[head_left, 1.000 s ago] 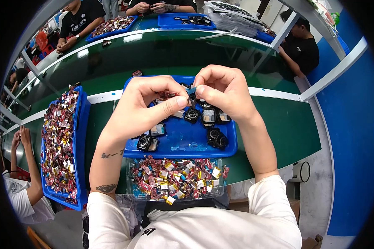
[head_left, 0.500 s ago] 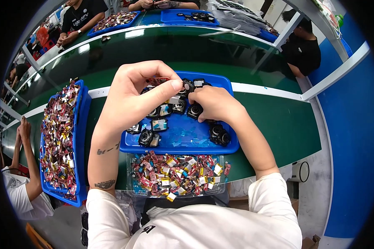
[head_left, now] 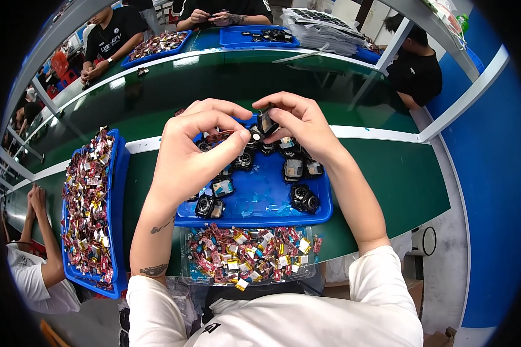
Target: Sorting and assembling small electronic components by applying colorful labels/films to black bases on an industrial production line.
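The right hand (head_left: 311, 126) pinches a tilted black case (head_left: 265, 124) at twelve o'clock over the blue tray (head_left: 255, 221); the left hand (head_left: 186, 143) closes around a red board (head_left: 219, 137), toward ten — best steady the case by its edges, pressing lightly.

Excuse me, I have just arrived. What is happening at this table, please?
A person's right hand holds a black watch-like case over a blue tray with other black cases. The left hand is close beside it, holding a red circuit board within its curl. Nearer the body lies a pile of small red boards and pale parts.
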The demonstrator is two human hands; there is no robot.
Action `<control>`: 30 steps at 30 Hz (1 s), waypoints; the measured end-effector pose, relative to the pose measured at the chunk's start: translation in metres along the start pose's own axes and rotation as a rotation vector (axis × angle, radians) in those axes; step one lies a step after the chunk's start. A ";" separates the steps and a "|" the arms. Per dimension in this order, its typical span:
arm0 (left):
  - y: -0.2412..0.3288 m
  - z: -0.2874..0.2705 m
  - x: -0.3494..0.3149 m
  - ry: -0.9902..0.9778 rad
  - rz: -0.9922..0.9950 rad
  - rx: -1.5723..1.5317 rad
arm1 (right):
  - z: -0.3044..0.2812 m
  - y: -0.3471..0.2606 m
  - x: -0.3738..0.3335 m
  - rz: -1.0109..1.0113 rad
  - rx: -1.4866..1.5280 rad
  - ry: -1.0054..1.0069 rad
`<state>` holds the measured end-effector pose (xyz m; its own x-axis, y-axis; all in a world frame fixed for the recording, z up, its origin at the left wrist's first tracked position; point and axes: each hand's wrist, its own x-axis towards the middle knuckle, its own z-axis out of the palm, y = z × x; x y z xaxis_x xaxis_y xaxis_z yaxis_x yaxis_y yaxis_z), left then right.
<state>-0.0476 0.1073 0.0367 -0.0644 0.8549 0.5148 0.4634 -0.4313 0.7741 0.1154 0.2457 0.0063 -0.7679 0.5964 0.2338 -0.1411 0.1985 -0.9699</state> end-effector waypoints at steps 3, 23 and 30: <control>0.000 0.003 0.000 0.040 0.035 0.094 | 0.012 -0.016 -0.010 -0.023 0.104 0.006; -0.003 0.016 -0.001 0.221 0.074 0.336 | 0.035 -0.019 -0.028 -0.176 -0.100 0.075; -0.003 0.016 -0.001 0.216 0.065 0.342 | 0.038 -0.016 -0.028 -0.205 -0.100 0.085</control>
<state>-0.0345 0.1120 0.0280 -0.1921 0.7331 0.6524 0.7375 -0.3307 0.5889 0.1157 0.1963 0.0127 -0.6738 0.5982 0.4338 -0.2229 0.3951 -0.8912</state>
